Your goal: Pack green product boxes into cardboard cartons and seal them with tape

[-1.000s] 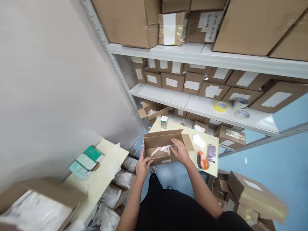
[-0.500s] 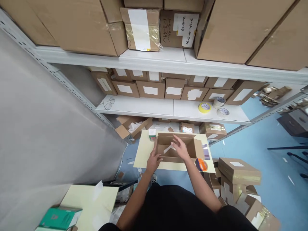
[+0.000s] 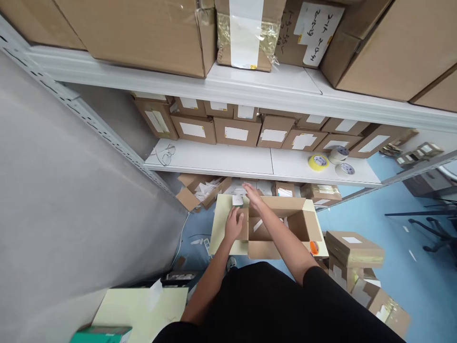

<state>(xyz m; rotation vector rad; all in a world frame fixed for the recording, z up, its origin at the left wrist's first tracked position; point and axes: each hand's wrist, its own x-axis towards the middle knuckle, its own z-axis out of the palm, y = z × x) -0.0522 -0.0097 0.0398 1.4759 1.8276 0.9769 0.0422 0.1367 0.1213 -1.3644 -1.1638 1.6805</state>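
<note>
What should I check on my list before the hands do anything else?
1. Open box resting on the table: ok.
2. Top flaps out of the way: ok, the box gapes open.
3. Inside cleared out: not ok, a white paper strip shows inside.
4. Right hand free: ok, no object shows in its grip.
5. Left hand off the left flap: cannot tell, they overlap in this view.
</note>
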